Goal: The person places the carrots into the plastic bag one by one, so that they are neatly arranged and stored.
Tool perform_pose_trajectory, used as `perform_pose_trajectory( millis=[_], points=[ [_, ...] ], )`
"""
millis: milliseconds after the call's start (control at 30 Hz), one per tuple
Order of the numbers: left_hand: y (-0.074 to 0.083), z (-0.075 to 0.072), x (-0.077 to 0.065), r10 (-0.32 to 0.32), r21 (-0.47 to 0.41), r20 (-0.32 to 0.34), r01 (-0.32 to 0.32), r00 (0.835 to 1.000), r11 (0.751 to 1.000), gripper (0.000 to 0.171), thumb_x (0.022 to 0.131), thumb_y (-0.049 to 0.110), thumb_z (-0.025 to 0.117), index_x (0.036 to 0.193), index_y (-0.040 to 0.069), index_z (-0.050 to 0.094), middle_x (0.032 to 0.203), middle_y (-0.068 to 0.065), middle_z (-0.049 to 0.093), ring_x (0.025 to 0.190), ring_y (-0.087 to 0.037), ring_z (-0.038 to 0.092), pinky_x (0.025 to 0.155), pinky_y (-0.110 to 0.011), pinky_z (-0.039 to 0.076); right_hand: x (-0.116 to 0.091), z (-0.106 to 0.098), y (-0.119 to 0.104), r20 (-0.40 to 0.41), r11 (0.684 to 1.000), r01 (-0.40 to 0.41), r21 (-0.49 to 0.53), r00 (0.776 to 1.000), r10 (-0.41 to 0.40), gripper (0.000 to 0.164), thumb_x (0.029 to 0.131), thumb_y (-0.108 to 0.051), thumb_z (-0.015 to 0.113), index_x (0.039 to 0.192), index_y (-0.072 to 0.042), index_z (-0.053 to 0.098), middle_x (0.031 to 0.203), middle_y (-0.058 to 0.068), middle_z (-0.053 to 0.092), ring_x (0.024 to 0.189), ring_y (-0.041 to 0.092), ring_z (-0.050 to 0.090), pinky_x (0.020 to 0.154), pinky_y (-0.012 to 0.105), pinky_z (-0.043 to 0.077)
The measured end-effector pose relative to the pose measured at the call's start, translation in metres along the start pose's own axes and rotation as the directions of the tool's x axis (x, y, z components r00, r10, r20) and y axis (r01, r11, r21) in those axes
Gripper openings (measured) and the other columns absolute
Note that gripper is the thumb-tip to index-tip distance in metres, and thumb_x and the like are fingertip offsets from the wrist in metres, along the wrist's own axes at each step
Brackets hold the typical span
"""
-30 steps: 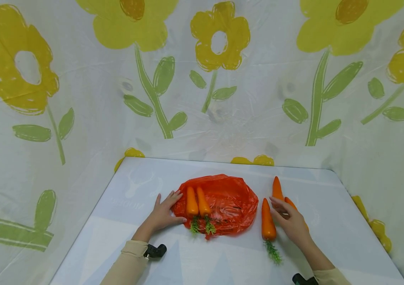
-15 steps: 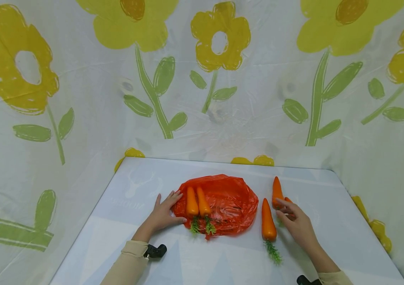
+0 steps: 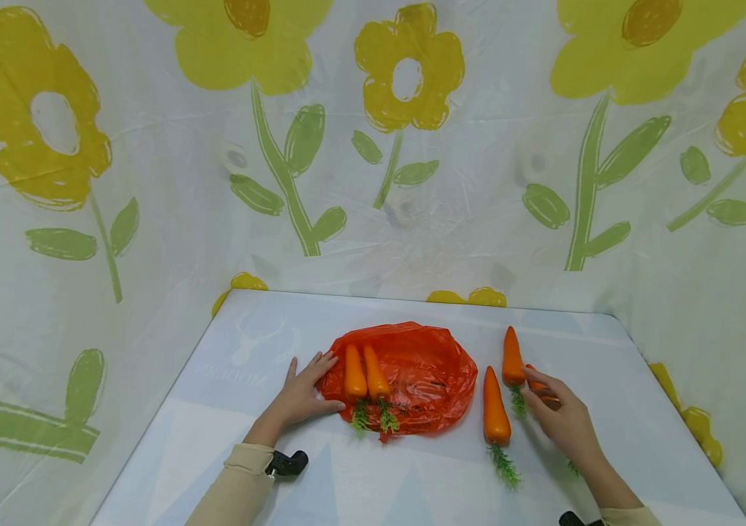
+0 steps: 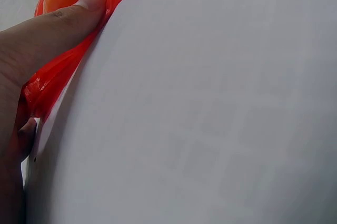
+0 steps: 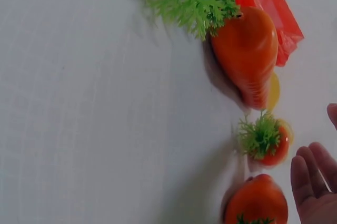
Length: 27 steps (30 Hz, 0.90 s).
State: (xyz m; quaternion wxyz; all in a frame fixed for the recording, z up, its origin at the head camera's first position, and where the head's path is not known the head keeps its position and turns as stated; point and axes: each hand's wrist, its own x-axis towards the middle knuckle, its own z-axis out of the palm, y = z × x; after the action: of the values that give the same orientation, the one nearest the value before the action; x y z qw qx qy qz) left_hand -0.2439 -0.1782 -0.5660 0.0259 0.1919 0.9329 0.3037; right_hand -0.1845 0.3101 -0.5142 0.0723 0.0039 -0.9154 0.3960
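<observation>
My left hand [image 3: 300,398] rests at the left edge of a crumpled red plastic bag [image 3: 425,380], fingers spread. Its thumb [image 4: 68,26] lies against the bag in the left wrist view. Two small orange carrots [image 3: 355,374] with green tops lie side by side on the bag. To the right of it are a near carrot [image 3: 495,413], a farther carrot [image 3: 512,358] and a third carrot [image 3: 533,374] largely hidden by my right hand [image 3: 563,420]. That hand hovers with loosely bent fingers; the right wrist view shows its fingers apart from the carrots.
The carrots and bag lie on a pale table [image 3: 215,424] with a faint printed pattern. A white curtain [image 3: 451,241] with yellow flowers surrounds its back and sides. A black wrist device [image 3: 288,463] sits at the left cuff.
My right hand has moved right and slightly toward me, away from the farther carrot, uncovering its green top. The left hand, bag and the two carrots on it stay put.
</observation>
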Motion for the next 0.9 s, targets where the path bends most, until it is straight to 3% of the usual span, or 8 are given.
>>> perform_pose_trajectory(
  millis=[67, 300, 467, 667, 900],
  points=[
    [0.0, 0.0, 0.0, 0.0, 0.002, 0.001, 0.0, 1.0, 1.0, 0.098, 0.079, 0.054, 0.083, 0.156, 0.01, 0.042, 0.163, -0.008, 0.035, 0.154, -0.033, 0.023, 0.119, -0.066, -0.008, 0.0, -0.002, 0.001, 0.007, 1.0, -0.017, -0.005, 1.0, 0.017, 0.05, 0.102, -0.037, 0.063, 0.147, -0.016, 0.057, 0.143, 0.011, 0.057, 0.104, 0.001, 0.057, 0.082, 0.006, 0.044],
    [0.0, -0.001, 0.0, -0.014, 0.007, 0.012, 0.014, 1.0, 1.0, 0.098, 0.079, 0.054, 0.083, 0.157, 0.011, 0.041, 0.164, -0.006, 0.033, 0.154, -0.031, 0.021, 0.12, -0.064, -0.009, -0.004, -0.011, 0.005, 0.031, 0.998, -0.055, -0.014, 0.998, 0.056, 0.053, 0.102, -0.037, 0.062, 0.148, -0.013, 0.054, 0.14, 0.017, 0.056, 0.106, 0.031, 0.062, 0.074, 0.021, 0.053],
    [0.0, -0.001, 0.0, -0.018, 0.003, 0.017, 0.018, 1.0, 1.0, 0.099, 0.079, 0.055, 0.082, 0.157, 0.012, 0.04, 0.164, -0.006, 0.033, 0.155, -0.031, 0.02, 0.12, -0.063, -0.009, -0.003, -0.014, 0.008, 0.02, 0.996, -0.064, -0.065, 0.998, 0.065, 0.052, 0.102, -0.038, 0.063, 0.146, -0.01, 0.056, 0.141, 0.021, 0.054, 0.11, 0.032, 0.055, 0.077, 0.026, 0.053],
    [0.001, -0.001, 0.001, -0.027, -0.007, 0.029, 0.027, 0.999, 1.0, 0.099, 0.08, 0.056, 0.081, 0.157, 0.012, 0.04, 0.165, -0.006, 0.033, 0.155, -0.031, 0.018, 0.12, -0.063, -0.011, -0.005, -0.017, 0.02, 0.032, 0.994, -0.049, -0.1, 0.998, 0.053, 0.05, 0.102, -0.033, 0.064, 0.145, -0.007, 0.057, 0.143, 0.026, 0.05, 0.117, 0.037, 0.051, 0.091, 0.051, 0.053],
    [0.001, -0.001, -0.001, -0.029, 0.008, 0.023, 0.029, 0.999, 1.0, 0.099, 0.079, 0.055, 0.082, 0.157, 0.011, 0.04, 0.165, -0.006, 0.033, 0.155, -0.031, 0.02, 0.12, -0.063, -0.009, -0.007, -0.02, 0.029, 0.108, 0.988, -0.13, -0.078, 0.985, 0.138, 0.058, 0.101, -0.038, 0.064, 0.147, -0.004, 0.052, 0.15, 0.031, 0.042, 0.126, 0.048, 0.05, 0.097, 0.06, 0.05]
  ],
)
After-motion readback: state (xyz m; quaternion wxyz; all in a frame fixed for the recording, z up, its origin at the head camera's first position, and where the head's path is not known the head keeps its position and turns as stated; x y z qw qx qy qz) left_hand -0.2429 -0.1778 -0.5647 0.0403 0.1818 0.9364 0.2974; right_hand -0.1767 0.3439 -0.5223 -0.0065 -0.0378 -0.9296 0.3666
